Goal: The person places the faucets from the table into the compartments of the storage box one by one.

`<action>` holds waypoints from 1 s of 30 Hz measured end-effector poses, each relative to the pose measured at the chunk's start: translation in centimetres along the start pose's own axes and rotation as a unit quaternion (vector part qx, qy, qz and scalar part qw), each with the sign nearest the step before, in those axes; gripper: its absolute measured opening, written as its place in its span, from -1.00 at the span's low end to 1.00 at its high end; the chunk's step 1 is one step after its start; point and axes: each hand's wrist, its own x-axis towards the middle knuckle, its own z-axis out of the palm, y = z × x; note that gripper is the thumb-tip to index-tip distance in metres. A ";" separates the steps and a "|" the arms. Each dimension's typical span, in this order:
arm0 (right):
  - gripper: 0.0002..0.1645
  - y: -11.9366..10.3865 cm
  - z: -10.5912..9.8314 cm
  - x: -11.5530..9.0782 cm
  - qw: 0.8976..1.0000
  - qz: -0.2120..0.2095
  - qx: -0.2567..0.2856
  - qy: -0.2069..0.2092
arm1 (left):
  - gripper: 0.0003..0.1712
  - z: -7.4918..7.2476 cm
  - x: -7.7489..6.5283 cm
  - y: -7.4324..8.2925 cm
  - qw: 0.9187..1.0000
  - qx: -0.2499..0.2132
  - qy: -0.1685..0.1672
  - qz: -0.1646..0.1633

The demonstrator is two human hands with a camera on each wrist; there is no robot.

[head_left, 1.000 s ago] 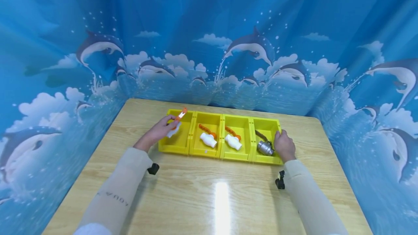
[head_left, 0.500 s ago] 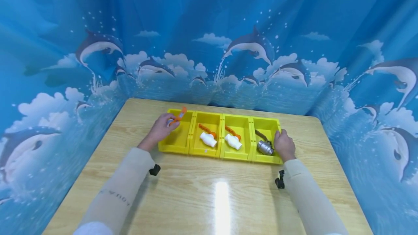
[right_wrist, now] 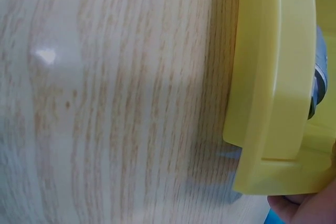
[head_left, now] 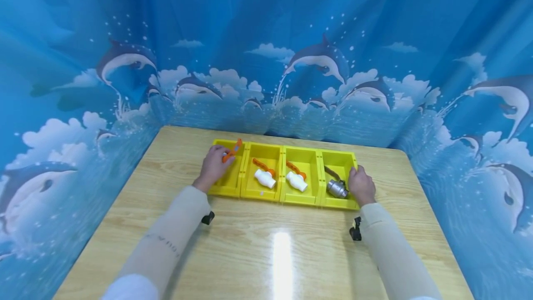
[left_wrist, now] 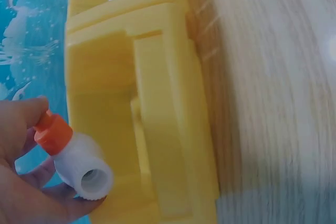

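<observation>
My left hand point(head_left: 213, 165) pinches a white plastic ball valve point(left_wrist: 84, 166) with an orange lever point(head_left: 234, 149). It holds the valve over the leftmost yellow bin point(head_left: 225, 192); in the left wrist view, fingers and thumb lie around the valve, its round opening facing the camera. My right hand point(head_left: 362, 185) grips the outer side wall of the rightmost yellow bin point(head_left: 339, 203), its fingertips partly hidden. Inside that bin lies a silver metal valve point(head_left: 337, 189) with a dark lever. Two more white valves point(head_left: 265, 178) with orange levers lie singly in the middle bins.
The yellow bins stand joined in a row on a wood-grain table point(head_left: 250, 244), near its back edge. A blue dolphin-print curtain point(head_left: 266, 59) encloses the back and sides. Small black devices point(head_left: 356, 229) sit at both wrists.
My left hand has moved slightly right and turned, carrying the valve further over the leftmost bin. The valve's white body is now mostly hidden in the head view. My right hand stays at the bin wall.
</observation>
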 end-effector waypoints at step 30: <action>-0.23 0.2 0.4 0.3 1.000 -0.001 0.004 0.002 | -0.63 3.9 -1.1 -0.2 0.992 0.110 0.055 -0.021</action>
